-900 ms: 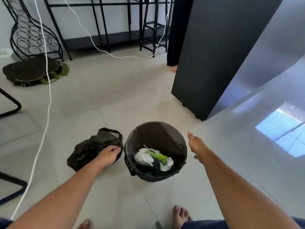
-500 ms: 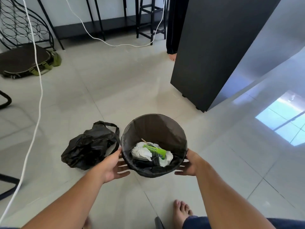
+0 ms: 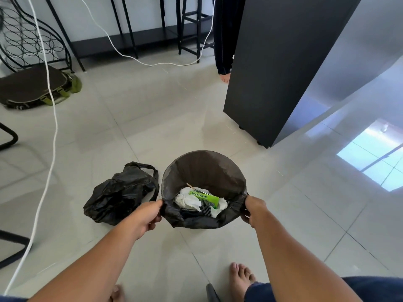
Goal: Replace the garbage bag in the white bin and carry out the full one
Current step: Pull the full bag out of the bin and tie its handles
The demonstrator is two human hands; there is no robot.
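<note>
Garbage bag (image 3: 196, 221), the full black liner, sits in the bin (image 3: 205, 171) on the floor straight ahead of me, just beyond my bare feet. Its rim is folded over the bin's lip, and my hands hold that fold at opposite sides: my left hand (image 3: 144, 216) pinches the plastic at the bin's left edge, my right hand (image 3: 254, 211) pinches it at the right edge, both closed on the liner at its near half. Neither hand is closer than the other; the bin lies squarely between them, so the line from hand to hand runs across the opening, left to right.

The bin stands upright, with its long axis vertical, so I judge the coming pull has to go straight up along that axis, both sides rising evenly. If one side leads, the bag could tilt, or the light bin could come up with it. Inside, low in the bag, lie crumpled white tissue (image 3: 187, 200), a green wrapper (image 3: 205, 198) and a thin wooden stick (image 3: 190, 186); the load looks small.

Just left of the bin, close to my left hand, a second black bag (image 3: 117, 197) lies crumpled on the floor tiles (image 3: 152, 127), apart from the bin. I take it for the replacement, though I cannot tell whether it is empty.
</note>
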